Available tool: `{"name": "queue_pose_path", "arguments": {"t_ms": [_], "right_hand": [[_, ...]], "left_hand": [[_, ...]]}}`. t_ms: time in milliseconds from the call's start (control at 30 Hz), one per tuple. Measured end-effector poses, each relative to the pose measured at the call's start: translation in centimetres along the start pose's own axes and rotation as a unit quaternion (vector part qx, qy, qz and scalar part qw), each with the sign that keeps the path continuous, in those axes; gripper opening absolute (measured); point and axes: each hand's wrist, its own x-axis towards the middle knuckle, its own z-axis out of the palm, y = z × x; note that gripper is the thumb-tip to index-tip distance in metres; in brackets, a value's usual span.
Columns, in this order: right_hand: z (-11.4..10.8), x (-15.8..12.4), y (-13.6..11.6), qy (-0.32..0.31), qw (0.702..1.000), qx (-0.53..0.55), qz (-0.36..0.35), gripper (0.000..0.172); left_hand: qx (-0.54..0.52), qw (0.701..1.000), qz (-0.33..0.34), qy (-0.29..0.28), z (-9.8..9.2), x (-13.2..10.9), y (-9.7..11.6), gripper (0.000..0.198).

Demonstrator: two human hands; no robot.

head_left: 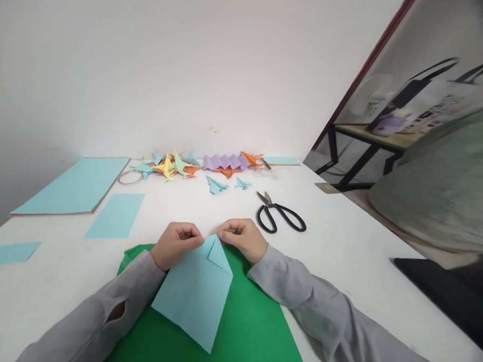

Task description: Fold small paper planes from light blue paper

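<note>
White tabletop (343, 246), white wall (211, 66) behind. Blue paper (197, 297) over green sheet (258, 333). Left hand (179, 245), right hand (245, 239): each grip pinches paper's top end. One flap folded; more folds seem left. Folded shapes (180, 166) at back look done.

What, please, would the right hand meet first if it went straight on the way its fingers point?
The right hand appears to pinch the folded light blue paper at its upper tip; beyond that, it would probably meet the left hand first, though depth is unclear.
</note>
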Motion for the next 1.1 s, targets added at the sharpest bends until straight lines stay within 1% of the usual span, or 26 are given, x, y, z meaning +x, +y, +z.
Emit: {"name": "queue_pose_path", "arguments": {"t_ms": [133, 300, 367, 433, 533, 633, 700, 800, 867, 933, 967, 1067, 1100], "right_hand": [[0.0, 0.2, 0.3, 0.024, 0.997, 0.069, 0.009, 0.019], [0.2, -0.1, 0.2, -0.034, 0.999, 0.006, 0.013, 0.024], [0.3, -0.1, 0.1, -0.026, 1.0, -0.007, 0.012, 0.026], [0.4, 0.0, 0.1, 0.002, 1.0, -0.007, 0.001, 0.029], [0.3, 0.0, 0.0, 0.023, 1.0, 0.006, -0.003, 0.035], [0.3, -0.1, -0.1, -0.005, 1.0, -0.002, 0.006, 0.035], [0.4, -0.2, -0.1, -0.02, 1.0, -0.011, 0.012, 0.036], [0.4, -0.2, 0.0, -0.002, 1.0, -0.017, 0.016, 0.04], [0.4, -0.2, 0.1, 0.012, 1.0, -0.022, 0.016, 0.041], [0.4, -0.2, 0.1, 0.009, 0.999, -0.028, 0.018, 0.041], [0.3, -0.2, 0.0, -0.001, 0.999, -0.035, 0.018, 0.041], [0.3, -0.4, -0.1, -0.044, 0.995, -0.086, 0.001, 0.04], [0.4, -0.4, -0.1, -0.059, 0.992, -0.11, -0.01, 0.04]], "left_hand": [[-0.003, 1.0, -0.007, 0.016, 0.0, 0.1, -0.1, 0.018], [0.0, 1.0, -0.011, 0.007, 0.0, 0.0, 0.1, 0.018], [0.002, 1.0, -0.008, 0.007, 0.1, 0.0, 0.1, 0.019], [-0.002, 1.0, -0.002, 0.013, 0.1, 0.0, 0.0, 0.02], [-0.02, 0.998, 0.011, 0.061, 0.2, 0.1, -0.4, 0.022], [-0.046, 0.991, 0.001, 0.123, 0.2, 0.3, -1.0, 0.027], [-0.061, 0.988, -0.009, 0.14, 0.2, 0.4, -1.2, 0.031], [-0.054, 0.99, -0.007, 0.133, 0.2, 0.3, -1.1, 0.04], [-0.021, 0.993, -0.013, 0.117, 0.3, 0.2, -0.9, 0.046], [0.0, 0.994, -0.011, 0.111, 0.4, 0.1, -0.6, 0.049], [-0.001, 0.994, -0.005, 0.113, 0.4, 0.1, -0.6, 0.047], [-0.035, 0.992, 0.013, 0.118, 0.4, 0.2, -0.5, 0.027], [-0.042, 0.993, 0.013, 0.113, 0.4, 0.2, -0.6, 0.025]]}}
